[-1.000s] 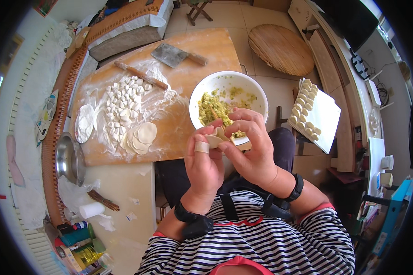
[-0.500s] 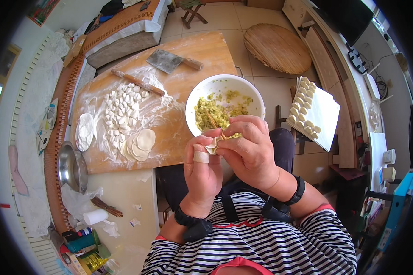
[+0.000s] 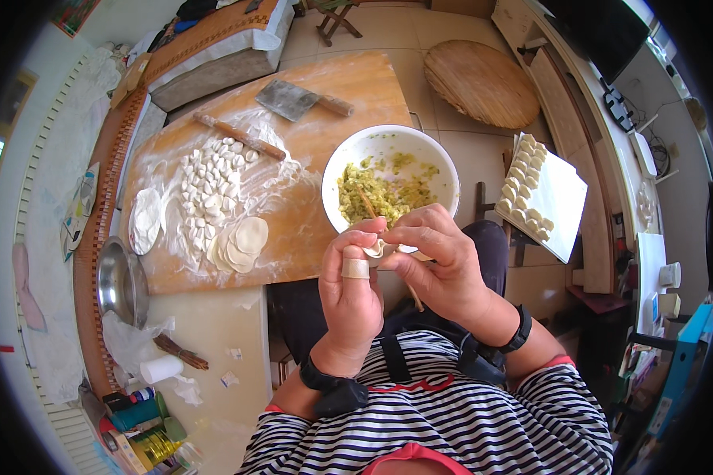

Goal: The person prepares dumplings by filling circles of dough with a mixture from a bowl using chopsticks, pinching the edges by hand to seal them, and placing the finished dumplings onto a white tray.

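We see our L hand (image 3: 352, 297) & R hand (image 3: 445, 273), fingers bent in, both pinching the dough piece (image 3: 379, 249) btwn them, by the white bowl's near edge (image 3: 331, 207). R hand's got a thin stick (image 3: 417, 300) too.

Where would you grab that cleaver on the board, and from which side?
Probably by its wooden handle, coming from the right: the cleaver lies flat on the board, with the slim handle pointing right and the broad metal blade to the left.

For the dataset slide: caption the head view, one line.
Left hand and right hand pinch a dough wrapper near a white bowl of chopped filling.
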Available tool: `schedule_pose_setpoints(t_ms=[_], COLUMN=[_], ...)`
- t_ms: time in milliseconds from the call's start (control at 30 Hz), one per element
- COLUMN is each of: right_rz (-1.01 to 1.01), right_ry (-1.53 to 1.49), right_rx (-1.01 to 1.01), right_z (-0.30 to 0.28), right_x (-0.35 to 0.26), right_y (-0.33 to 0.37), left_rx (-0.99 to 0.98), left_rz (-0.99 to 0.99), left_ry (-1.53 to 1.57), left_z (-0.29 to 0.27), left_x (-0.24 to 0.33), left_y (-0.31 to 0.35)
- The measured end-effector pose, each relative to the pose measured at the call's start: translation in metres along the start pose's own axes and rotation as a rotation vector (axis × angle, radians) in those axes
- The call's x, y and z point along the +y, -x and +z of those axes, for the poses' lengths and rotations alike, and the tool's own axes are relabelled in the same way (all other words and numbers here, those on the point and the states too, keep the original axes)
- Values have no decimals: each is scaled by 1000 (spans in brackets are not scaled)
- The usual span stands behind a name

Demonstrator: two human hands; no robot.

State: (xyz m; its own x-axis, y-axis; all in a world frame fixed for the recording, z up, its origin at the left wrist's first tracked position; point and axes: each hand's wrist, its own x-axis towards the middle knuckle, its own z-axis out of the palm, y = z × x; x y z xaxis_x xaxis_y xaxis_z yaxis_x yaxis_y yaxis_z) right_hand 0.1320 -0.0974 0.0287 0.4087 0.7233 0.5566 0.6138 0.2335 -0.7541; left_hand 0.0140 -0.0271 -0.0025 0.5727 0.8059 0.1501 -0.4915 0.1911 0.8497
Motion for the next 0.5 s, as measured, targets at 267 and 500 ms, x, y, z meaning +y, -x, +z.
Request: schedule_pose_setpoints(t_ms=[267, 500], right_rz=[12, 20], right_ry=[-43, 109], right_rx=[-1, -217], right_z=[1, -7], right_x=[0, 8], right_y=[2, 0], left_rx=[-57, -34], left_rz=[122, -145], left_ry=[-331, 89], left_z=[-1, 6], left_x=[2, 7], left_y=[4, 8])
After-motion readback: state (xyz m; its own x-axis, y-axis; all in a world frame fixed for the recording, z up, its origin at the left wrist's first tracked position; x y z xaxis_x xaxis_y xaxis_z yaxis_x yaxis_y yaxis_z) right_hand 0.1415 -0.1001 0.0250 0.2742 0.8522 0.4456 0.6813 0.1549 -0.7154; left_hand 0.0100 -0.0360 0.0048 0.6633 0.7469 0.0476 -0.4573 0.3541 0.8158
